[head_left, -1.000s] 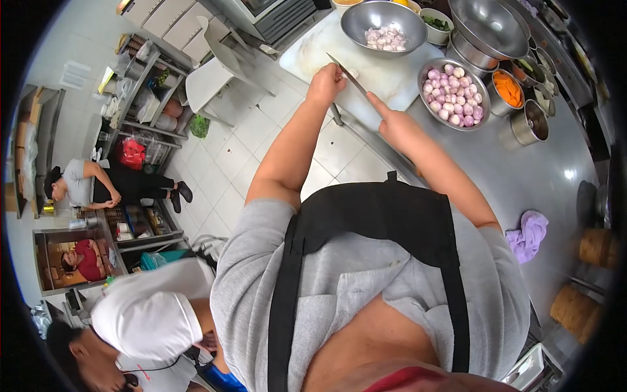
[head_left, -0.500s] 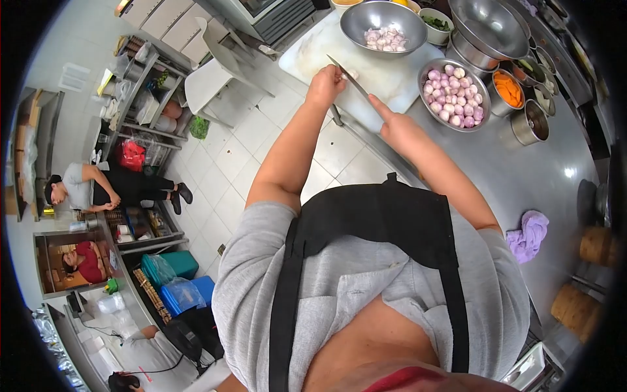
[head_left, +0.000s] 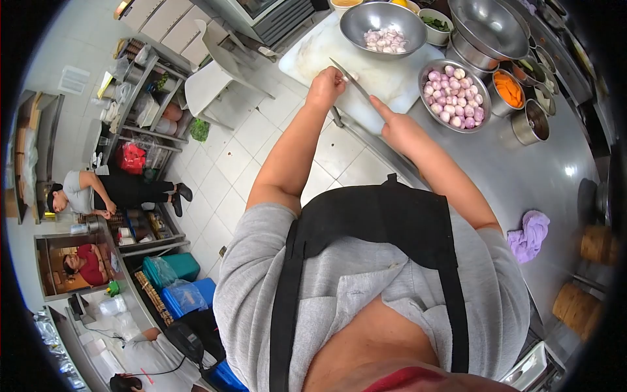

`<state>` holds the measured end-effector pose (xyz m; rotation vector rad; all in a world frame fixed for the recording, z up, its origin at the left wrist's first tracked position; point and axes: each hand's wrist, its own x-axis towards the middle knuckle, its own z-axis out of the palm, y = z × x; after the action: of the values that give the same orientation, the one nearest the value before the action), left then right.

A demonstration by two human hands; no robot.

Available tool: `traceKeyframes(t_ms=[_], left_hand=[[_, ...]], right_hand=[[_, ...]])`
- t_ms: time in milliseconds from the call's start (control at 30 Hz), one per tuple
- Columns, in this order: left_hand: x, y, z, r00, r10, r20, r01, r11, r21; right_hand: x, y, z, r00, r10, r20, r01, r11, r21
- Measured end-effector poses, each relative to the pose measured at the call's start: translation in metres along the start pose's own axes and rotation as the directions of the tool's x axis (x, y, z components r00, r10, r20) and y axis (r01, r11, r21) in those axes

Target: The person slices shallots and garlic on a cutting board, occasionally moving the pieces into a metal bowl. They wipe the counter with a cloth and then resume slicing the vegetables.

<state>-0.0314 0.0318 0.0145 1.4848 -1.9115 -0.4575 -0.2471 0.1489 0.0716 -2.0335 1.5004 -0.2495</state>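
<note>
My right hand (head_left: 401,130) is wrapped round the handle of a knife (head_left: 351,80), whose blade points up and left over a white cutting board (head_left: 392,85). Close to the blade, my left hand (head_left: 326,87) has its fingers bent together at the board's left edge. A small pale piece (head_left: 353,76) lies by those fingertips; whether they grip anything is too small to tell. Above the hands, a steel bowl (head_left: 353,32) holds peeled pieces. Right of the board stands a bowl of shallots (head_left: 454,95).
Pots with orange pieces (head_left: 508,89) and greens (head_left: 436,23) stand at the table's far side, near a large steel bowl (head_left: 490,26). A purple cloth (head_left: 528,236) lies on the right. Other people stand at the left, beyond a white chair (head_left: 208,85).
My hands and the knife have hardly moved. At the left, the standing person in grey has shifted slightly, and the person at the lower left has leaned.
</note>
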Motion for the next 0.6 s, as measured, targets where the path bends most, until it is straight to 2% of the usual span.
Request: traceKeyframes(t_ms=[167, 433, 600], left_hand=[[0.001, -0.010, 0.007, 0.997, 0.061, -0.039, -0.062, 0.998, -0.025], [0.002, -0.001, 0.008, 0.999, 0.005, -0.040, -0.004, 0.999, 0.034], [0.001, 0.004, 0.007, 0.999, -0.037, -0.006, 0.037, 0.999, -0.016]], right_hand=[[-0.009, -0.008, -0.008, 1.000, -0.006, 0.016, 0.006, 1.000, -0.030], [-0.010, -0.011, -0.014, 1.000, 0.000, 0.028, 0.000, 1.000, -0.017], [-0.010, -0.010, -0.016, 0.999, 0.001, 0.040, -0.001, 1.000, -0.008]])
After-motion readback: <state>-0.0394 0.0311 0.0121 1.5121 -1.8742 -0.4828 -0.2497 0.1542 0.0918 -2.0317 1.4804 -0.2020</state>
